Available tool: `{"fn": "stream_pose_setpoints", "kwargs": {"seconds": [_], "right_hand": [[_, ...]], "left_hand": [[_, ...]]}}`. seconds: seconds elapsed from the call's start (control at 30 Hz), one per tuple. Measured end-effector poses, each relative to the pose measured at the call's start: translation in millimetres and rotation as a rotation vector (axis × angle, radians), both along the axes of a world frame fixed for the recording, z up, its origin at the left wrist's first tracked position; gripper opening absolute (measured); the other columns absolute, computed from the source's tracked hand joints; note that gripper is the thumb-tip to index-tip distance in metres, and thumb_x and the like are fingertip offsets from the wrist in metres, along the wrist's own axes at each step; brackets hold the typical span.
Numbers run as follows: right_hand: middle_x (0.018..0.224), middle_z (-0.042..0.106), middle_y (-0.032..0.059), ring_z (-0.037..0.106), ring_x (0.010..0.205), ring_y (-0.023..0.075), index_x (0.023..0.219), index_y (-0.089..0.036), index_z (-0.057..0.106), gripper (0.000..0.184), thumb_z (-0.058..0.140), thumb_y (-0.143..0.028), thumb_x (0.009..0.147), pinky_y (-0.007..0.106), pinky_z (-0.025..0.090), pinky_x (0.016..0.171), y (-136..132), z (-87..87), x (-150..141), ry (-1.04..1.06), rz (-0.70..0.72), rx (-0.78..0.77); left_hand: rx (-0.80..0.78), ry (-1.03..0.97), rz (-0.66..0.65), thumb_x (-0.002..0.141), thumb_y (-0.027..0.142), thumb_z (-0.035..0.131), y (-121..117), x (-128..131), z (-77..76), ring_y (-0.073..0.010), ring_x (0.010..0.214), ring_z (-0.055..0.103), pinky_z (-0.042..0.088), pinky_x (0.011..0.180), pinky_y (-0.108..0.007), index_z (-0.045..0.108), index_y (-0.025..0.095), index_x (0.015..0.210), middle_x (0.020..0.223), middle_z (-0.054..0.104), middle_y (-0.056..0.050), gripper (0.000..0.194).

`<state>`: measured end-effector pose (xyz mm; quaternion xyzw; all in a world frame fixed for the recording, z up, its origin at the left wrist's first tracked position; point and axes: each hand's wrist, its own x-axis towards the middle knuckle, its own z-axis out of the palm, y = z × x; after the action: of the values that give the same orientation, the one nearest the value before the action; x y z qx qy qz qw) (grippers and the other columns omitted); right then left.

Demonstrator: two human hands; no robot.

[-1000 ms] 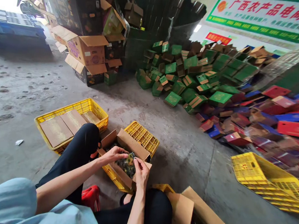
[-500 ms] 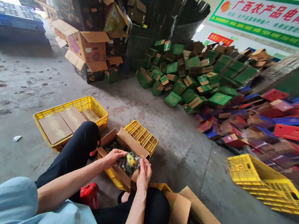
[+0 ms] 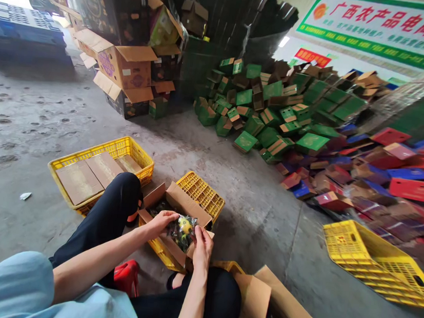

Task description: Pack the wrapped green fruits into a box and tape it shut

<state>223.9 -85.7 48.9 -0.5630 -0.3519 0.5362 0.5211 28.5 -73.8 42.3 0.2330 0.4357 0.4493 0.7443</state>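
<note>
I count one clear packet [image 3: 185, 227], two open cartons [image 3: 191, 204] and three closed boxes [image 3: 102, 168] in one yellow crate [image 3: 139, 159]. The packet lies between the fingertips: left hand [image 3: 162, 224] pinching one edge, right hand [image 3: 202, 244] the opposite. One carton sits beneath the fingers, another rightward; the crate is leftward. Packet contents appear partly yellow; glare obscures detail.

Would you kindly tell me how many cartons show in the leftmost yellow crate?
3: left carton, middle carton, right carton; others may hide underneath or behind the knee.
</note>
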Motion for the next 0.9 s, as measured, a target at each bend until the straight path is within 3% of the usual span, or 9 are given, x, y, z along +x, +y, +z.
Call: {"fn": "stream_pose_setpoints", "kwargs": {"seconds": [0.13, 0.23, 0.33, 0.4, 0.47, 0.53, 0.67, 0.8, 0.9], "right_hand": [[0.095, 0.080, 0.0071, 0.070, 0.083, 0.0236, 0.089, -0.021, 0.082, 0.041, 0.084, -0.057, 0.069, 0.031, 0.055, 0.069, 0, 1.4, -1, 0.028, -0.028, -0.005], [0.090, 0.079, 0.0057, 0.067, 0.076, 0.0205, 0.087, -0.021, 0.081, 0.039, 0.083, -0.056, 0.070, 0.029, 0.051, 0.062, 0, 0.0, 1, -0.003, -0.044, -0.003], [0.089, 0.078, 0.0046, 0.065, 0.071, 0.0186, 0.089, -0.021, 0.080, 0.040, 0.083, -0.056, 0.070, 0.028, 0.050, 0.060, 2, -2.5, 3, -0.021, -0.098, -0.014], [0.090, 0.078, 0.0052, 0.065, 0.069, 0.0184, 0.090, -0.020, 0.081, 0.041, 0.082, -0.057, 0.072, 0.029, 0.050, 0.059, 3, -3.0, 4, -0.026, -0.115, -0.018], [0.100, 0.079, 0.0075, 0.069, 0.076, 0.0206, 0.099, -0.021, 0.081, 0.045, 0.078, -0.059, 0.076, 0.029, 0.051, 0.060, 3, -1.2, 4, -0.033, -0.094, -0.004], [0.121, 0.077, 0.0095, 0.072, 0.095, 0.0250, 0.115, -0.023, 0.080, 0.052, 0.072, -0.063, 0.082, 0.030, 0.054, 0.065, 2, 3.0, 3, -0.032, -0.052, 0.026], [0.146, 0.066, 0.0084, 0.065, 0.126, 0.0300, 0.131, -0.028, 0.073, 0.058, 0.071, -0.062, 0.084, 0.034, 0.057, 0.083, -2, 13.5, 0, 0.027, 0.105, 0.083], [0.139, 0.071, 0.0083, 0.067, 0.122, 0.0303, 0.120, -0.027, 0.077, 0.052, 0.081, -0.054, 0.076, 0.038, 0.057, 0.089, -3, 16.6, -2, 0.079, 0.125, 0.095], [0.116, 0.079, 0.0074, 0.072, 0.103, 0.0277, 0.102, -0.024, 0.077, 0.043, 0.084, -0.055, 0.073, 0.036, 0.057, 0.080, -1, 11.7, 0, 0.086, 0.051, 0.070]], "left_hand": [[-0.009, -0.071, 0.006, 0.068, 0.055, 0.091, 0, 5, -3.9, -0.0144, 0.068, 0.064, 0.049, 0.064, -0.024, 0.076, 0.012, 0.097, 0.084, 0.072, -0.005, 0.054], [-0.054, -0.086, 0.029, 0.072, 0.047, 0.092, -2, 7, -5.6, -0.0151, 0.068, 0.066, 0.051, 0.064, -0.025, 0.076, 0.010, 0.114, 0.088, 0.074, -0.007, 0.058], [-0.078, -0.068, 0.062, 0.074, 0.034, 0.093, -4, 4, -1.9, -0.0136, 0.071, 0.068, 0.053, 0.067, -0.025, 0.064, 0.015, 0.141, 0.101, 0.076, -0.007, 0.076], [-0.052, -0.079, 0.049, 0.073, 0.029, 0.094, -4, 0, 1.9, -0.0136, 0.073, 0.069, 0.054, 0.070, -0.025, 0.057, 0.017, 0.150, 0.107, 0.076, -0.008, 0.086], [-0.019, -0.100, 0.019, 0.070, 0.028, 0.095, -4, -2, 4.6, -0.0147, 0.075, 0.070, 0.054, 0.072, -0.026, 0.062, 0.015, 0.145, 0.105, 0.077, -0.009, 0.083], [-0.019, -0.114, 0.011, 0.067, 0.026, 0.096, -3, -3, 5.4, -0.0157, 0.076, 0.071, 0.054, 0.074, -0.026, 0.071, 0.012, 0.132, 0.099, 0.078, -0.010, 0.072], [-0.086, -0.108, 0.045, 0.066, 0.018, 0.093, 1, -3, 4.7, -0.0146, 0.072, 0.070, 0.054, 0.071, -0.024, 0.080, 0.010, 0.109, 0.090, 0.078, -0.009, 0.046], [-0.159, -0.099, 0.007, 0.072, 0.017, 0.089, 3, -3, 8.1, -0.0137, 0.072, 0.069, 0.054, 0.068, -0.021, 0.080, 0.011, 0.100, 0.090, 0.078, -0.008, 0.030], [-0.221, -0.103, -0.045, 0.078, 0.038, 0.088, 2, -4, 15.3, -0.0164, 0.080, 0.072, 0.054, 0.070, -0.022, 0.079, 0.013, 0.099, 0.097, 0.078, -0.009, 0.034]]}}
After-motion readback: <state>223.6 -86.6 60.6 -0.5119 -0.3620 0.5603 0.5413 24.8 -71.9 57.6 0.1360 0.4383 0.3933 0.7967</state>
